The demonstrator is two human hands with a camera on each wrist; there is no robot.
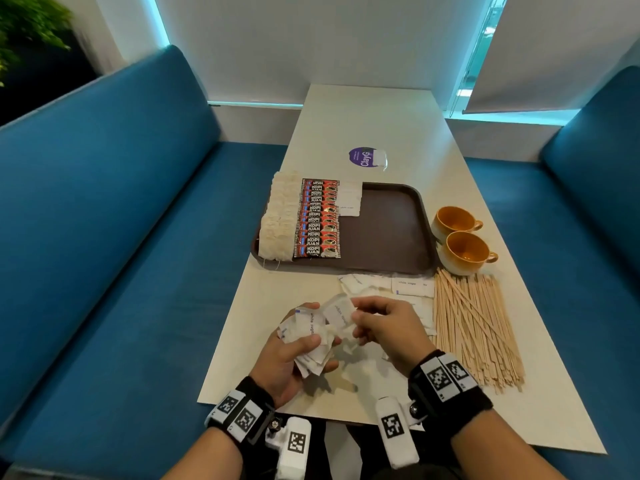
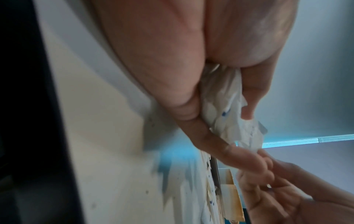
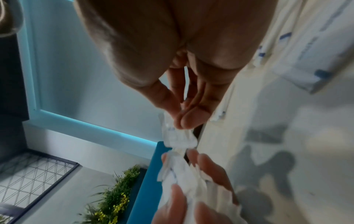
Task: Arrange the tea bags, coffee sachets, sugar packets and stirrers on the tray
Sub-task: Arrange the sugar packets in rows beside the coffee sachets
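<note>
My left hand (image 1: 294, 344) grips a bunch of white sugar packets (image 1: 308, 336) above the table's near end; the bunch (image 2: 226, 112) shows between thumb and fingers in the left wrist view. My right hand (image 1: 377, 323) pinches one white sugar packet (image 1: 337, 313) beside that bunch, the same packet (image 3: 178, 136) showing at its fingertips in the right wrist view. The brown tray (image 1: 388, 230) holds a column of tea bags (image 1: 278, 220), a column of red coffee sachets (image 1: 318, 220) and a few sugar packets (image 1: 349, 199). More sugar packets (image 1: 388, 289) lie loose below the tray. Wooden stirrers (image 1: 474, 327) lie spread at the right.
Two orange cups (image 1: 460, 237) stand right of the tray. A purple round sticker (image 1: 363, 156) sits on the table (image 1: 363, 112) beyond the tray. Blue benches (image 1: 121, 220) flank the table on both sides. The tray's right half is bare.
</note>
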